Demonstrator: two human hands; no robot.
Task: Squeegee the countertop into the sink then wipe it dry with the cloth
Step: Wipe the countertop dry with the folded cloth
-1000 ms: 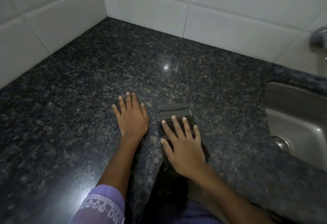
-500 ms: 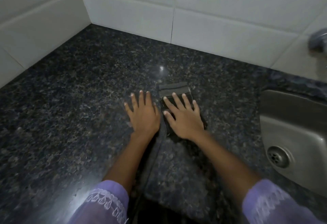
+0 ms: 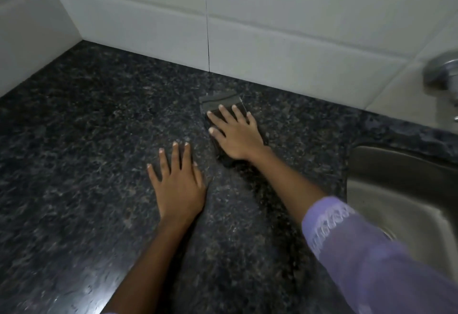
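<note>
Granite countertop [image 3: 86,140], right hand [image 3: 238,137] flat pressing cloth [image 3: 220,99], left hand [image 3: 179,185] flat, released.

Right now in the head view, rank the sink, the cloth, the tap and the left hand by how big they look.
1. sink, though cut off by the frame
2. left hand
3. cloth, mostly hidden under the right hand, and tap, cropped: too close to rank.

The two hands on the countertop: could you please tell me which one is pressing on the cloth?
The right hand, nearer the sink, lies flat on the dark folded cloth. The left hand rests with fingers spread on bare countertop, touching no cloth.
</note>
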